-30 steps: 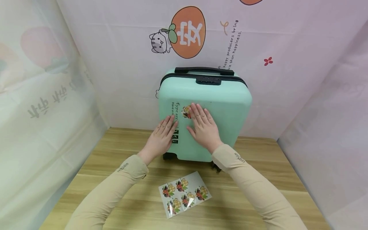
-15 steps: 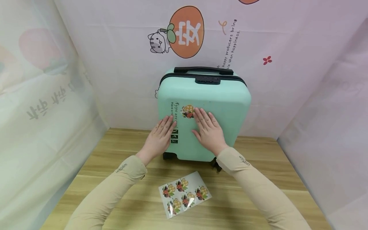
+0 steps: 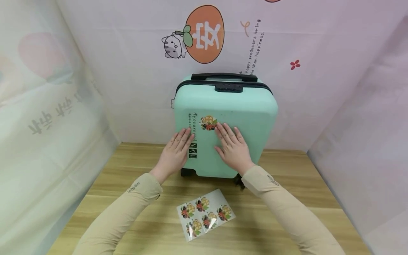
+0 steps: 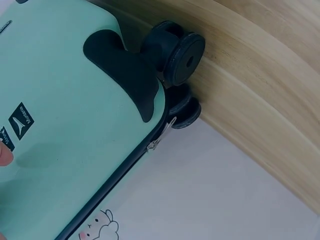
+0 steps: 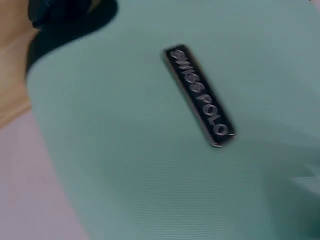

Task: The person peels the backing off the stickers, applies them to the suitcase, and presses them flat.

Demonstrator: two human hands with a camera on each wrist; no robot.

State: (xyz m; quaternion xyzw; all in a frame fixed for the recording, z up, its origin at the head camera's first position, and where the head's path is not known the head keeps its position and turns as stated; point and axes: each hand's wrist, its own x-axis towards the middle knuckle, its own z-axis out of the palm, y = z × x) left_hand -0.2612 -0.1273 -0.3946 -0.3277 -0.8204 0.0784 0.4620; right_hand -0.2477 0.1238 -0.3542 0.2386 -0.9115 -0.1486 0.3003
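Note:
A mint-green hard-shell suitcase [image 3: 226,106] stands upright, its front facing me. A fruit sticker [image 3: 208,122] lies on that front, beside printed black lettering. My right hand [image 3: 235,150] rests on the shell with fingers straight, fingertips at the sticker's lower right edge. Along the left side, over the lettering, my left hand [image 3: 173,152] touches the case with straight fingers. In the left wrist view only a bit of a fingertip [image 4: 5,156] shows at the edge. The right wrist view shows a "SWISS POLO" nameplate [image 5: 199,95] on the shell.
On the wooden table [image 3: 271,219] in front of the case lies a sticker sheet [image 3: 217,197] with several fruit stickers. Printed cloth [image 3: 140,88] hangs behind and on both sides. Black wheels [image 4: 185,57] stand under the suitcase, whose black handle [image 3: 224,76] is on top.
My right hand has slid right and slightly down across the suitcase, uncovering most of the fruit sticker. The left hand has stayed nearly in place. The head view has shifted a little.

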